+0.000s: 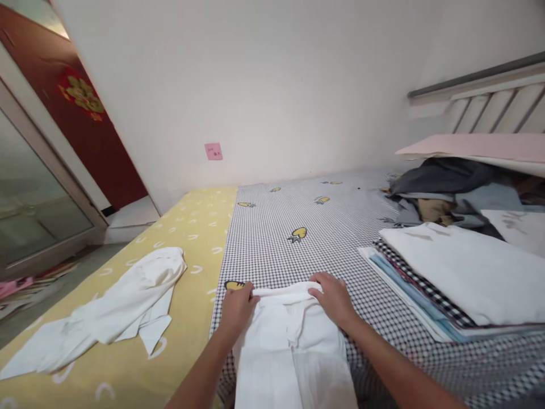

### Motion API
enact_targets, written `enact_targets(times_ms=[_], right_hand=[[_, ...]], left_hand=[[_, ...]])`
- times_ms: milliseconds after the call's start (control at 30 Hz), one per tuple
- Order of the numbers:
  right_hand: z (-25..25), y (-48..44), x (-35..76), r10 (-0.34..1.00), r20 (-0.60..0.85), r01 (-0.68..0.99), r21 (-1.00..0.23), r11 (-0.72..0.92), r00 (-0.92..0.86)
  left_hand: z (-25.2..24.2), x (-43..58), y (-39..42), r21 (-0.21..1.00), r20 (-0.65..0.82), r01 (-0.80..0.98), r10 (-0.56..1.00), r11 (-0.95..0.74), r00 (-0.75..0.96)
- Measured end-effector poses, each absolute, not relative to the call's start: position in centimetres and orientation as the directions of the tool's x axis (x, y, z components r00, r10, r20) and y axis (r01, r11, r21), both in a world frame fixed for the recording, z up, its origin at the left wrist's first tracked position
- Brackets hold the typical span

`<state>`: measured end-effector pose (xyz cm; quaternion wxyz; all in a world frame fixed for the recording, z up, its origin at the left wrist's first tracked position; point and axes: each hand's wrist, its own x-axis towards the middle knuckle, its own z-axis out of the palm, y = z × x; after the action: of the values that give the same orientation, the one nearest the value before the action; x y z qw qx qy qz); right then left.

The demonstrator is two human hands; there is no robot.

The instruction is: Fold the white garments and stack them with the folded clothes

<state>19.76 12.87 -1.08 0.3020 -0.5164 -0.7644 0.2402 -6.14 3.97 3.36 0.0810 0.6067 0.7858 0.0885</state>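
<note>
The left hand (239,307) and right hand (334,298) clamp one white garment (272,366) by its far edge; one crumpled garment (123,301) lies on yellow bedding (200,224).

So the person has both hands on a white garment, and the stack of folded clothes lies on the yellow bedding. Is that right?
Not quite: the stack of folded clothes lies on the checked bedding, not the yellow bedding, as the head view shows. The left hand and right hand are indeed both on a white garment.
</note>
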Motion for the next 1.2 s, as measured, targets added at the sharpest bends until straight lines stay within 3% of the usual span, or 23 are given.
enact_targets(times_ms=[167, 300, 400, 500, 600, 733, 933, 1033, 1200], right_hand=[[-2.4, 14.2, 19.6, 0.951, 0.234, 0.592, -0.744, 0.310, -0.204], [-1.0, 13.8, 21.9, 0.937, 0.322, 0.490, -0.801, 0.344, -0.133], [0.4, 11.6, 23.2, 0.838, 0.539, 0.498, -0.705, 0.505, -0.087], [0.9, 9.1, 22.5, 0.737, 0.637, 0.584, -0.517, 0.626, -0.226], [0.2, 8.3, 19.7, 0.780, 0.489, 0.685, -0.412, 0.601, -0.390], [-1.8, 9.3, 16.3, 0.876, 0.281, 0.827, -0.309, 0.470, -0.392], [-4.1, 9.6, 15.5, 0.830, 0.376, 0.847, -0.177, 0.501, -0.412], [-4.3, 9.6, 15.5, 0.831, 0.376, 0.845, -0.186, 0.501, -0.410], [-2.6, 10.3, 15.8, 0.864, 0.277, 0.795, -0.347, 0.498, -0.420]], left_hand=[[3.2, -6.2, 3.6, 0.267, -0.005, 0.912, 0.947, 0.311, -0.321], [3.9, -6.6, 2.5, 0.216, 0.125, 0.935, 0.942, 0.280, -0.311], [3.9, -6.3, 1.3, 0.150, 0.333, 0.968, 0.911, 0.201, -0.241], [2.8, -5.5, 0.5, 0.000, 0.514, 0.998, 0.856, -0.066, 0.057], [0.9, -4.6, 0.1, -0.019, 0.366, 0.962, 0.894, -0.273, 0.260], [-2.2, -4.1, 0.0, 0.014, 0.205, 0.974, 0.954, -0.226, 0.219], [-3.8, -3.4, 0.1, -0.034, 0.201, 0.986, 0.965, -0.165, 0.168], [-2.3, -2.8, 0.1, -0.039, 0.135, 0.981, 0.972, -0.187, 0.191], [1.1, -1.3, -0.6, -0.010, -0.015, 0.892, 0.892, -0.451, 0.451]])
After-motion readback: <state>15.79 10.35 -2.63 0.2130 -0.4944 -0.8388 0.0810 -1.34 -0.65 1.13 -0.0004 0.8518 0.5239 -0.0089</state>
